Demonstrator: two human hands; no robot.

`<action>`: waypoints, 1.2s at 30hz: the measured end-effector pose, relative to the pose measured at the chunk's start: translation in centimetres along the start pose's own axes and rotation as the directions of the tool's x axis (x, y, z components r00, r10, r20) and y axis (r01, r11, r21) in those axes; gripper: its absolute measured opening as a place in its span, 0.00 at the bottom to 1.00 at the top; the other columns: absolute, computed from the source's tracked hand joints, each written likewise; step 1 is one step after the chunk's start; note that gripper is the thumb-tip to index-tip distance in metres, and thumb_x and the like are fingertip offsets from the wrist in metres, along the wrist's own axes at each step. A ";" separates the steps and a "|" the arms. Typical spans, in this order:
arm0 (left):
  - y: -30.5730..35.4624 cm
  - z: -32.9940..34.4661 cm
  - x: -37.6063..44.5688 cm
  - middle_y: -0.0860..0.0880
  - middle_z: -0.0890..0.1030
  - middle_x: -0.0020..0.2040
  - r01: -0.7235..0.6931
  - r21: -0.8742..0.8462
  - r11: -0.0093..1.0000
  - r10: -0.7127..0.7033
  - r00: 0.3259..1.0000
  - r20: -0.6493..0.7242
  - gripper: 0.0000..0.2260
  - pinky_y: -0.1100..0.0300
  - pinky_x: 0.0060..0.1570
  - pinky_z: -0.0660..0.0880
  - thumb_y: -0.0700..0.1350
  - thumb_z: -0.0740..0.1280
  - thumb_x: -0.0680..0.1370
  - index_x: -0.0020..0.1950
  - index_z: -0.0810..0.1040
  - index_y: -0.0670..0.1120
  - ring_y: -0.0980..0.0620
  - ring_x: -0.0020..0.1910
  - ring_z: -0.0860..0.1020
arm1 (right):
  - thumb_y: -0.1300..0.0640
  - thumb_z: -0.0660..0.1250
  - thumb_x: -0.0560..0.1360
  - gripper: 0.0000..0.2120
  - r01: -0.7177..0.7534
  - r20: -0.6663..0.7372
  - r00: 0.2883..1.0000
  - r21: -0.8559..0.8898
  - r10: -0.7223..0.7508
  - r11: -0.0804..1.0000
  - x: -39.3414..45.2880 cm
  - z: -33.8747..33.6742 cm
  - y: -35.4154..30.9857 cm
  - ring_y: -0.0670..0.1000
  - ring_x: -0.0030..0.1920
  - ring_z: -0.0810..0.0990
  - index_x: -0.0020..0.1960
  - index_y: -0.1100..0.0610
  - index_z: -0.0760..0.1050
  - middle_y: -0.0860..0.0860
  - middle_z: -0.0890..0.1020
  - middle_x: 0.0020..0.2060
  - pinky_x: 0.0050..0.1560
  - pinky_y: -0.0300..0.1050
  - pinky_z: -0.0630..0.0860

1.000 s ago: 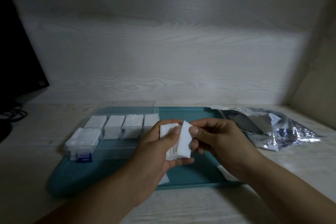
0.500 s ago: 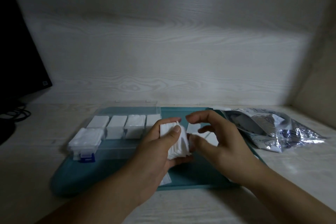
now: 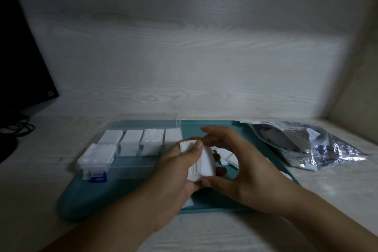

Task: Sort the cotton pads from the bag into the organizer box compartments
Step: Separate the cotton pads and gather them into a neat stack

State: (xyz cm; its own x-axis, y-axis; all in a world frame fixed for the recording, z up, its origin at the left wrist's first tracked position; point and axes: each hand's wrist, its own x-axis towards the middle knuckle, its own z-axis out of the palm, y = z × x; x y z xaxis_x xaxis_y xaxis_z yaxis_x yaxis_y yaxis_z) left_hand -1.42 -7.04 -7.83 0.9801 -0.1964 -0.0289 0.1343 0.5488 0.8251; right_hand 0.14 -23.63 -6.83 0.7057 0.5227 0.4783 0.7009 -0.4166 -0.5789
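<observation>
My left hand (image 3: 176, 172) grips a thick stack of white square cotton pads (image 3: 201, 162) above the teal tray (image 3: 122, 196). My right hand (image 3: 241, 168) arches round the stack from the right, thumb against its lower edge and forefinger at its upper corner. The clear organizer box (image 3: 141, 166) lies on the tray's left half, lid open toward the wall. Several of its compartments hold white pads (image 3: 131, 141). The crumpled silver bag (image 3: 306, 145) lies to the right, half on the tray's edge.
Loose pads (image 3: 230, 156) lie on the tray behind my right hand, and another pad (image 3: 188, 202) peeks out below my left wrist. A dark monitor (image 3: 20, 57) and cables (image 3: 18, 129) stand at the far left. A wooden wall closes the back.
My right hand pulled a pad off the stack, laid it on the tray to the right, and has come back round the stack. My left hand kept hold of the stack.
</observation>
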 end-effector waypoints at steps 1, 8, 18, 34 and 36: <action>0.0 0.0 0.0 0.36 0.83 0.54 0.002 -0.001 1.000 -0.002 1.000 0.015 0.21 0.48 0.41 0.82 0.45 0.66 0.71 0.63 0.78 0.42 0.36 0.55 0.82 | 0.55 0.78 0.68 0.39 0.006 0.001 1.000 -0.006 -0.006 1.000 0.0 0.1 0.1 0.39 0.65 0.73 0.73 0.46 0.62 0.35 0.75 0.61 0.64 0.32 0.69; 0.4 0.0 -0.3 0.38 0.83 0.55 -0.029 0.064 0.998 0.029 1.000 -0.008 0.12 0.46 0.42 0.82 0.42 0.62 0.80 0.60 0.80 0.48 0.39 0.48 0.83 | 0.53 0.77 0.70 0.37 -0.050 -0.024 0.998 0.066 0.052 0.997 0.3 -1.0 0.2 0.42 0.65 0.74 0.74 0.46 0.63 0.41 0.77 0.61 0.66 0.37 0.69; 0.6 0.2 -0.3 0.35 0.83 0.51 -0.065 0.061 0.996 0.070 0.994 -0.082 0.08 0.46 0.38 0.83 0.41 0.61 0.81 0.54 0.81 0.46 0.38 0.42 0.84 | 0.43 0.70 0.72 0.18 -0.530 -0.138 0.817 -0.564 0.560 0.634 1.1 -2.7 5.5 0.53 0.53 0.77 0.58 0.52 0.79 0.53 0.79 0.53 0.50 0.45 0.74; 0.5 0.0 -0.2 0.35 0.83 0.51 -0.089 0.123 0.988 0.100 0.991 -0.091 0.09 0.45 0.41 0.83 0.41 0.61 0.81 0.55 0.81 0.45 0.39 0.42 0.84 | 0.55 0.71 0.75 0.03 -0.464 -0.302 0.883 -0.440 0.360 0.769 1.4 -3.2 4.6 0.39 0.34 0.74 0.48 0.50 0.83 0.43 0.79 0.35 0.35 0.35 0.68; 0.4 0.0 -0.2 0.34 0.83 0.51 -0.086 0.125 0.988 0.097 0.991 -0.091 0.09 0.45 0.41 0.83 0.41 0.61 0.82 0.55 0.81 0.45 0.39 0.41 0.84 | 0.56 0.72 0.74 0.03 -0.457 -0.326 0.882 -0.412 0.341 0.788 1.4 -3.6 4.4 0.39 0.34 0.75 0.45 0.50 0.84 0.43 0.80 0.35 0.34 0.30 0.67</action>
State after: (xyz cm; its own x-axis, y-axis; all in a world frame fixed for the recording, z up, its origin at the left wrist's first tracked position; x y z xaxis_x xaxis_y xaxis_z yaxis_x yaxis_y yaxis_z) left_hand -1.55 -6.73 -7.47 0.9978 -0.0668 0.0001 0.0305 0.4580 0.8884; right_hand 4.59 -27.43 -6.34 0.8949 0.0768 0.4395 0.2726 -0.8739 -0.4025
